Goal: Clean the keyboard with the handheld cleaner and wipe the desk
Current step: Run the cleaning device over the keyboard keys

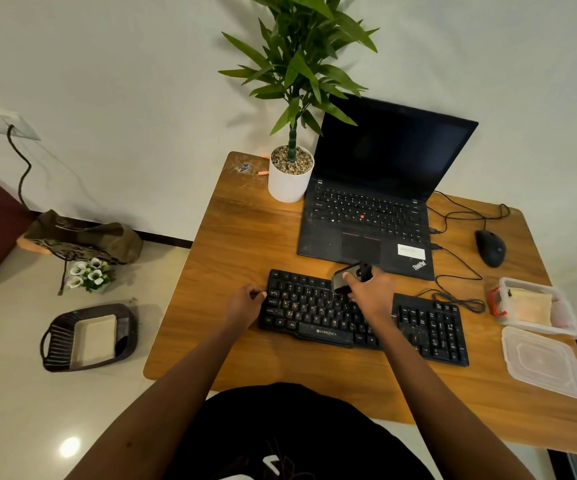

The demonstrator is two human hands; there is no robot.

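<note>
Lower centre, keyboard (363, 318): black, flat on the wooden desk (245, 244), debris among its keys.
Centre left, left hand (245, 301): fingers curled on the keyboard's left edge.
Centre, right hand (372, 289): closed around the handheld cleaner (351, 276), held over the keyboard's top rows.
Right edge: clear container (536, 306), lid (543, 362) beside it.
Upper centre: open laptop (366, 223), potted plant (290, 174), mouse (490, 247).

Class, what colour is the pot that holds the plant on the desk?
White: the pot shows plainly in the head view, beside the laptop.
</note>
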